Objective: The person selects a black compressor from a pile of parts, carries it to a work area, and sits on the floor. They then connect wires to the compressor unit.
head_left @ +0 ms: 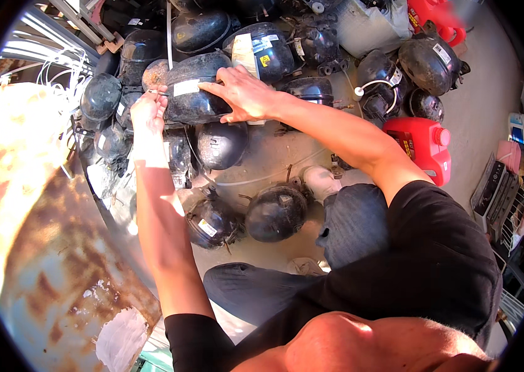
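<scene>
A black, dome-ended compressor with a white label lies on its side among several others, far in front of me. My right hand grips its right end, thumb below and index finger stretched along the label. At its left end, my left hand has its fingers curled together in a pinch. What they pinch is too small to make out. A rusty brown round part shows just beyond the left fingers. Right below the gripped compressor sits another black compressor.
Two more compressors stand on the floor near my knees. To the right are a red jug and a pale sack. A rusty metal sheet fills the left side, with white wires beyond it.
</scene>
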`<state>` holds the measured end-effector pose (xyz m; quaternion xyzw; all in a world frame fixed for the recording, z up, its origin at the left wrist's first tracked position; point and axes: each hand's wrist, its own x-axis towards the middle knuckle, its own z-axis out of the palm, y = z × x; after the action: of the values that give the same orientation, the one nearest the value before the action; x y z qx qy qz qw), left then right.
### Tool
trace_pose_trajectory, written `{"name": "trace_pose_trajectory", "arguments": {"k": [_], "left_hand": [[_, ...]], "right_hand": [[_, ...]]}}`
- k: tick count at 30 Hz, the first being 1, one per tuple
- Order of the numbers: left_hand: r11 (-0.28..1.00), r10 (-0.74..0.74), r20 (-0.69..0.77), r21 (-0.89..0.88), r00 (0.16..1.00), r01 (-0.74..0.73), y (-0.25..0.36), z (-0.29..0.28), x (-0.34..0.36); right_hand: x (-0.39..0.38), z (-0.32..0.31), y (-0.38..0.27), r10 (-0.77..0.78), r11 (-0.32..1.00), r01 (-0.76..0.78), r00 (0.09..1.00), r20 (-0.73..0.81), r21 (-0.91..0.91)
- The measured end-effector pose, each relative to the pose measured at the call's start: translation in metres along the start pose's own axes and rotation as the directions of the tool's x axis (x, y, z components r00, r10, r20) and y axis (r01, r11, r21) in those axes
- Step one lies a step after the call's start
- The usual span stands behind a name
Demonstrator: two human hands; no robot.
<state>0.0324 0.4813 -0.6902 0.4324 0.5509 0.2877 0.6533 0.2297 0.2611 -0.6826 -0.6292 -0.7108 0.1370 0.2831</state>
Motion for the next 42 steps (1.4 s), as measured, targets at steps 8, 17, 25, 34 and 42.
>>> {"name": "trace_pose_trajectory", "arguments": {"k": [8,17,25,34,42], "left_hand": [[0.988,0.131,0.204,0.055,0.970,-0.145,0.037,0.091,-0.056],[0.824,0.325,0.591,0.207,0.738,-0.528,-0.013,0.213,-0.045],[0.610,0.539,0.500,0.322,0.678,-0.724,-0.049,0.157,-0.155],[0.465,0.162,0.133,0.864,0.978,-0.194,-0.187,-0.078,-0.159],[0.689,-0.012,0.238,0.706,0.971,-0.165,-0.196,-0.076,-0.138]], "right_hand": [[-0.052,-0.054,0.010,0.049,0.999,-0.044,0.980,-0.192,0.028],[-0.114,-0.049,0.028,0.259,0.895,-0.379,0.871,-0.418,-0.234],[-0.166,-0.026,0.050,0.405,0.794,-0.583,0.718,-0.566,-0.171],[-0.173,-0.047,0.037,0.454,0.701,-0.655,0.714,-0.532,-0.280],[-0.148,-0.090,0.012,0.381,0.619,-0.500,0.865,-0.325,-0.606]]}}
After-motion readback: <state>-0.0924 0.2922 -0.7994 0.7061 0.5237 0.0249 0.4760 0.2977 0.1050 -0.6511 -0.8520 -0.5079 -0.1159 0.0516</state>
